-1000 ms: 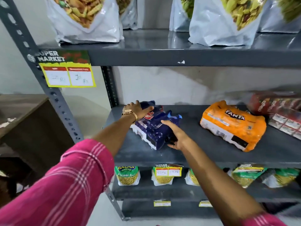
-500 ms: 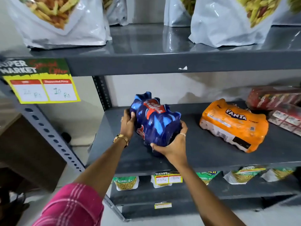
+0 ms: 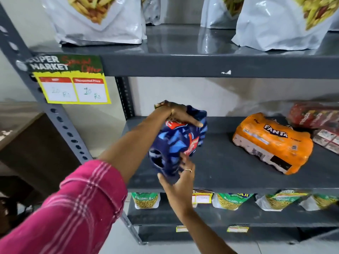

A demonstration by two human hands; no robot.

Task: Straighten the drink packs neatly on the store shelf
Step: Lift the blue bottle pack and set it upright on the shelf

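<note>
The blue drink pack (image 3: 177, 143) is wrapped in thin plastic that looks shiny and crinkly. The orange drink pack (image 3: 271, 142) has the same kind of shiny plastic wrap, pulled tight and smooth, with a few wrinkles at its ends. The middle shelf (image 3: 229, 165) is grey painted metal and looks dull and a little grainy. The top shelf (image 3: 183, 43) is the same metal, but its top is glossy and mirrors the white snack bags (image 3: 102, 28), which are smooth plastic. The price sign (image 3: 73, 83) is flat paper. The sleeve (image 3: 73, 213) is soft pink woven cloth with pale stripes.
</note>
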